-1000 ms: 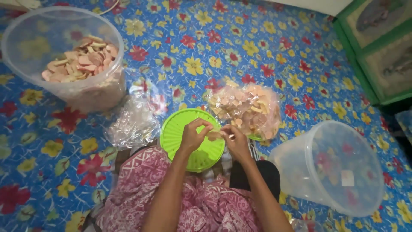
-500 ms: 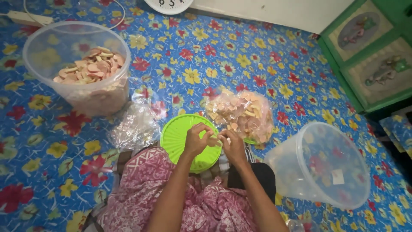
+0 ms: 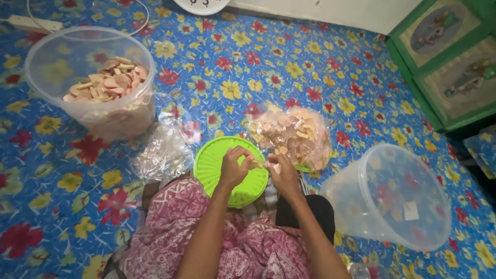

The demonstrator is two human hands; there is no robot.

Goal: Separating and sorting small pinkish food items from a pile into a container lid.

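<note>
While left hand [image 3: 235, 166] and right hand [image 3: 280, 172] pinch a chip [image 3: 261, 164], tub [image 3: 111, 116] holds chips, tipped tub [image 3: 392, 201] bare.

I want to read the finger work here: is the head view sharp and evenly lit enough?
Head view: soft, even light with no hard shadows; left hand and right hand look slightly blurred over the green lid; faint sheen on the tilted clear bucket; the edges bow slightly.
</note>
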